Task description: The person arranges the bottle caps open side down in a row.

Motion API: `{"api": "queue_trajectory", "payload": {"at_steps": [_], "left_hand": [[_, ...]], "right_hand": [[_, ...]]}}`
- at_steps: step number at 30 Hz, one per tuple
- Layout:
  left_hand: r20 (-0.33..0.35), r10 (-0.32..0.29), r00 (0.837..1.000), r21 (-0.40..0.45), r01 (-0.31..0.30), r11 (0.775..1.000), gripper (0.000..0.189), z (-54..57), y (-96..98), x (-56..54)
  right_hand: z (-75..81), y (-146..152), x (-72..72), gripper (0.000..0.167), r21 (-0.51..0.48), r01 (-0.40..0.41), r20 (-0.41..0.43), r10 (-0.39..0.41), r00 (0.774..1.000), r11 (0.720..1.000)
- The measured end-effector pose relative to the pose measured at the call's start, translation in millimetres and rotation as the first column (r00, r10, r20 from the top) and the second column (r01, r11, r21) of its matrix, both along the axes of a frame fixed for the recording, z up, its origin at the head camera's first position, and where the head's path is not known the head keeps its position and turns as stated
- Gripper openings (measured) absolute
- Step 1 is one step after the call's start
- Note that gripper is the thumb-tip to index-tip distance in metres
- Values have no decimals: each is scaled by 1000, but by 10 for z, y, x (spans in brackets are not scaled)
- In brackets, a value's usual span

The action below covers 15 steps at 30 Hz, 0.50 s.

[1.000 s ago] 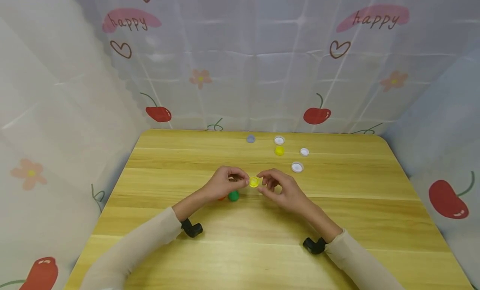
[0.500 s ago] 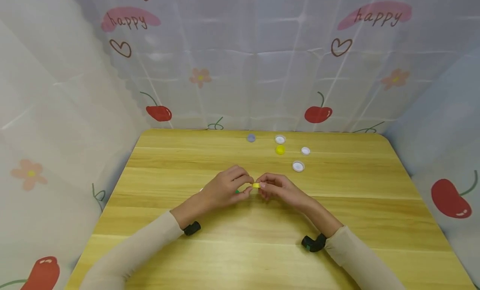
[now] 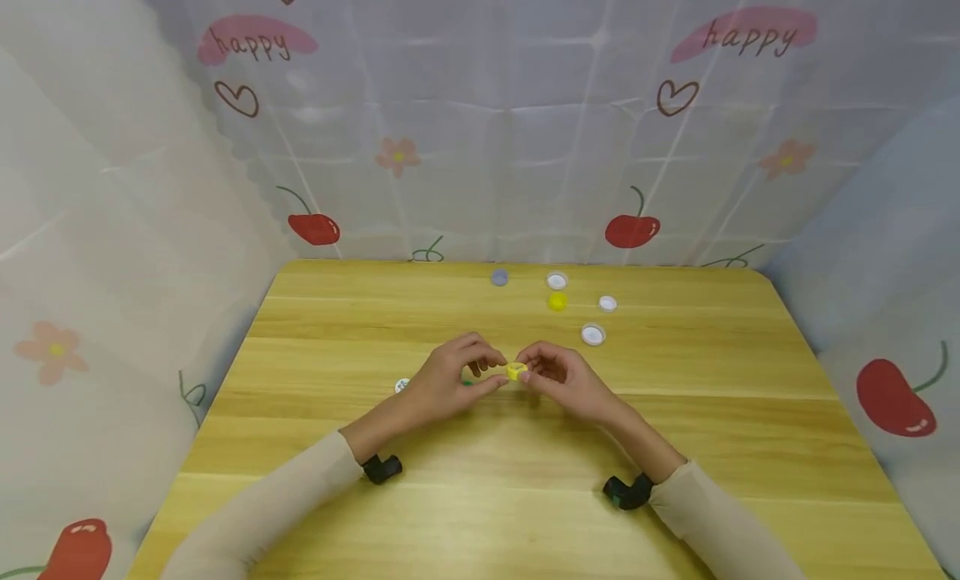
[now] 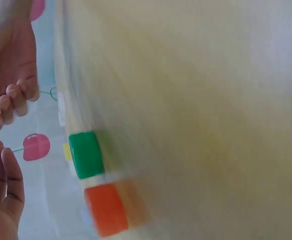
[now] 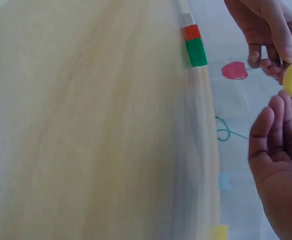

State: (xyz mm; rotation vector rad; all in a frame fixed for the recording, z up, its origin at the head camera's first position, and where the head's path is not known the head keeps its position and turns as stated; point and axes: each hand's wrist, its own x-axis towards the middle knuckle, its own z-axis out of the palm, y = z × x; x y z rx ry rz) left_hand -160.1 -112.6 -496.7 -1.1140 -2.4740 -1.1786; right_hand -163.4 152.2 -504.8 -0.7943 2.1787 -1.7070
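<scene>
A yellow bottle cap [image 3: 516,370] is held up between both hands over the table, tilted so its hollow shows in the head view. My right hand [image 3: 562,382] pinches it, thumb across its near side. My left hand [image 3: 450,378] has its thumb and index fingertips parted, right at the cap's left edge. The left wrist view shows a green cap [image 4: 87,155] and an orange cap [image 4: 106,210] on the table beneath the left hand. In the head view the left hand hides most of these. A white patterned cap [image 3: 402,386] lies beside the left wrist.
Toward the table's back lie a grey-blue cap [image 3: 499,277], another yellow cap [image 3: 557,301] and several white caps, one of them a white cap [image 3: 593,334] nearer the right hand. A printed curtain [image 3: 487,147] stands behind the wooden table [image 3: 510,513].
The yellow cap passed from the left fingers' pinch into the right hand's and turned. My right hand closed in on it, while the left fingers have parted since half a second ago.
</scene>
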Motion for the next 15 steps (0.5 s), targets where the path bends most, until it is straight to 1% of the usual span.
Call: {"api": "queue_trajectory", "payload": {"at_steps": [1, 2, 3, 4, 6, 8, 11, 15], "left_hand": [[72, 9, 997, 30, -11, 999, 19, -1, -1, 13], [121, 12, 993, 53, -18, 998, 19, -9, 1, 18], [156, 12, 988, 71, -23, 997, 19, -13, 3, 22], [178, 11, 984, 86, -27, 996, 20, -14, 6, 25], [186, 11, 983, 103, -30, 994, 20, -20, 12, 26], [180, 12, 984, 111, -32, 993, 20, -31, 17, 27], [179, 12, 984, 116, -33, 993, 21, -45, 29, 32], [183, 15, 983, 114, -36, 993, 22, -53, 35, 43]], "right_hand": [[11, -4, 16, 16, 12, 21, -49, -20, 999, 1000], [21, -8, 30, 18, 17, 38, -94, -36, 995, 999], [28, -10, 39, 19, 17, 50, -135, -47, 990, 999], [32, -11, 46, 21, 14, 61, -168, -58, 984, 998], [33, -12, 54, 23, 7, 71, -214, -68, 974, 997], [27, -12, 57, 24, 7, 73, -237, -69, 969, 997], [6, -12, 61, 24, 17, 77, -255, -70, 964, 997], [-14, -31, 63, 24, 17, 78, -254, -71, 965, 997]]}}
